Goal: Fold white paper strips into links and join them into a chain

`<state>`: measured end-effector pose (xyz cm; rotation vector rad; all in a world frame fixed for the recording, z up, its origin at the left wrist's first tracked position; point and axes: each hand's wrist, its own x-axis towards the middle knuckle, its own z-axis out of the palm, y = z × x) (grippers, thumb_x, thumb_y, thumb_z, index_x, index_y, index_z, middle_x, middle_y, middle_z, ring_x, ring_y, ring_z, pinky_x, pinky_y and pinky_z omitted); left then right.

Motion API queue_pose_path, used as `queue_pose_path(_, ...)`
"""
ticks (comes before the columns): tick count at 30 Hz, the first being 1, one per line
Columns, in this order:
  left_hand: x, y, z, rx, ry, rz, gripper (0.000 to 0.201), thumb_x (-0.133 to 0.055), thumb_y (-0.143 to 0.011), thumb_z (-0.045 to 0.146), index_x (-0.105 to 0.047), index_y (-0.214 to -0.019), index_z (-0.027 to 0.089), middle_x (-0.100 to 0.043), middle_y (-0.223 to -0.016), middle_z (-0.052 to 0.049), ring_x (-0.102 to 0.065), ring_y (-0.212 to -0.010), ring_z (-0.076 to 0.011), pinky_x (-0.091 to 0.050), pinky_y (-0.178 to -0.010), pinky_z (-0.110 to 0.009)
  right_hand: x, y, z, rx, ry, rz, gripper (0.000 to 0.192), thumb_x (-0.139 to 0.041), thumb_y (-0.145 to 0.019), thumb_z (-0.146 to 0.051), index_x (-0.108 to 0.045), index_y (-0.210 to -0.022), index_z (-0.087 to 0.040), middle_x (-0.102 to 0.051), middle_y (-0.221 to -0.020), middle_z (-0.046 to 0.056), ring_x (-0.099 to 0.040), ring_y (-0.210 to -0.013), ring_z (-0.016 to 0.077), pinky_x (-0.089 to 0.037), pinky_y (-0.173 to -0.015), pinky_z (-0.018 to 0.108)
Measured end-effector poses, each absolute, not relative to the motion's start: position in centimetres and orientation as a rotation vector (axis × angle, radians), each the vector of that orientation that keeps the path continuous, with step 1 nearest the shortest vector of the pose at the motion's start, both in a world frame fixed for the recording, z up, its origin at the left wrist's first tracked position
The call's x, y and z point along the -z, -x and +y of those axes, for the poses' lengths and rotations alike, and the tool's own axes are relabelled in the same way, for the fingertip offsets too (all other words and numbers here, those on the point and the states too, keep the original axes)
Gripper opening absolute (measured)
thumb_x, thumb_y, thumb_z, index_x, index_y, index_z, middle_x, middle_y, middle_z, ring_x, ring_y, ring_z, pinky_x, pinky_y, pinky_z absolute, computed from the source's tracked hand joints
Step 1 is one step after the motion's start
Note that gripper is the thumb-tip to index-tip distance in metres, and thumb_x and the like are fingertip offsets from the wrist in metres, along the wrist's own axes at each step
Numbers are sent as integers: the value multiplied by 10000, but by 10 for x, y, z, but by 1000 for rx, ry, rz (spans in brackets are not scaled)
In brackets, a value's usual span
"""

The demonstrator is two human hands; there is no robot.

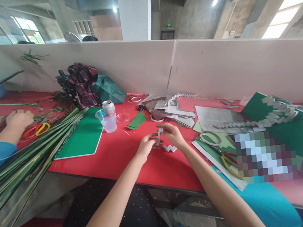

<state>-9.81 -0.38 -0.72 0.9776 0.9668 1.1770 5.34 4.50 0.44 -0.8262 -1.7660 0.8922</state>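
Two hands: both of mine meet over the red table point(134, 155), pinched from either side onto one folded paper strip point(159, 135).
Left hand point(146, 146): fingers curled in, thumb and forefinger closed on the lower end of the strip; nothing else in it.
Right hand point(173, 133): fingertips nipped on the upper part of the strip from the right, the other fingers loosely bent.
Where the strip is: held just above the table, standing roughly upright between my two hands, near the front middle of the table.
Loose pieces point(170, 148): a few small folded grey-white bits lie on the red surface just below my right hand, not touching it as far as I can tell.
Weight, my guess: next to nothing; it looks like newsprint.
Stiffness, my guess: soft as a sheet, a little firmer where it is folded several layers thick.
Fragility, my guess: tears and creases easily, so a light pinch should serve better than a squeeze.
Slip, my guess: dry paper, not slippery, but small enough to twist out of a loose hold.
Where I would hold: on the thick folded parts, close to the fold being worked, one hand each side.
Nearby: a plastic cup point(107, 120) and a can point(108, 106) to the left, a green sheet point(85, 136) beside them, a chain of folded pieces point(272, 113) on the right.
Co-worker: another person's hand point(19, 119) rests at far left by long green leaves point(29, 159).
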Motion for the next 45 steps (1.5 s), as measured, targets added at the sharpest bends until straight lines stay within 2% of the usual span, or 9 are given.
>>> queue_pose_path(6,3,104,-4,-1219,-790,796,363,-642,-734,143,-544,-1084,128,-712,-872,-109,-690,-840,-224,-528,-820,-381,-4,-54,47,-846,870,-1694,355,-453,-677,-124,-656,-965,-169,-683,-995,71,-647,-856,181,-509,-794,320)
queue_pose_path(10,-2,109,-7,-1199,-842,707,310,-652,-724,128,-581,-1025,128,-694,-976,-106,-676,-906,-210,-493,-901,-360,-4,-58,48,-780,885,-1657,370,-450,-671,-123,-663,-970,-166,-682,-980,70,-636,-883,190,-496,-811,326)
queue_pose_path(15,4,106,-5,-1182,-1070,742,399,-703,-658,100,-632,-1048,149,-645,-1135,-103,-654,-960,-216,-472,-921,-366,-8,-59,45,-839,869,-1640,374,-457,-679,-138,-660,-992,-170,-683,-966,62,-639,-846,182,-503,-776,316)
queue_pose_path(21,7,99,-1,-1295,-1094,895,301,-744,-684,342,-680,-864,109,-702,-845,-76,-669,-791,-194,-508,-848,-353,-14,-55,40,-958,819,-1668,334,-494,-670,-136,-669,-953,-173,-687,-985,70,-643,-856,184,-510,-767,311)
queue_pose_path(26,7,100,0,-1331,-1137,1012,293,-767,-648,358,-676,-787,116,-678,-721,-47,-642,-672,-165,-523,-724,-306,-13,-53,39,-1069,773,-1658,273,-562,-699,-176,-655,-955,-182,-684,-989,67,-653,-865,191,-522,-768,316)
queue_pose_path(33,11,102,3,-1385,-1037,995,394,-806,-582,290,-540,-842,161,-620,-632,23,-631,-583,-143,-506,-619,-277,-14,-56,38,-1281,746,-1627,354,-530,-730,-210,-656,-1061,-208,-649,-1155,72,-648,-940,202,-527,-833,352)
queue_pose_path(37,9,104,2,-1392,-1036,988,373,-790,-598,249,-554,-870,151,-608,-594,32,-620,-566,-134,-490,-619,-263,-14,-58,41,-1455,670,-1530,371,-517,-764,-236,-649,-1109,-205,-651,-1166,83,-628,-1034,224,-491,-930,406)
queue_pose_path(40,6,104,0,-1336,-1054,978,395,-777,-617,233,-596,-953,133,-616,-596,22,-621,-569,-138,-487,-633,-269,-13,-57,43,-1390,706,-1532,378,-597,-758,-269,-638,-1127,-196,-682,-1102,84,-637,-1026,235,-500,-918,413)
queue_pose_path(45,6,104,-2,-1143,-1082,887,406,-768,-630,244,-641,-996,120,-666,-669,-23,-642,-616,-160,-493,-649,-284,-6,-52,42,-1152,852,-1607,306,-635,-734,-287,-698,-1016,-185,-716,-1020,68,-649,-1008,255,-513,-887,407)
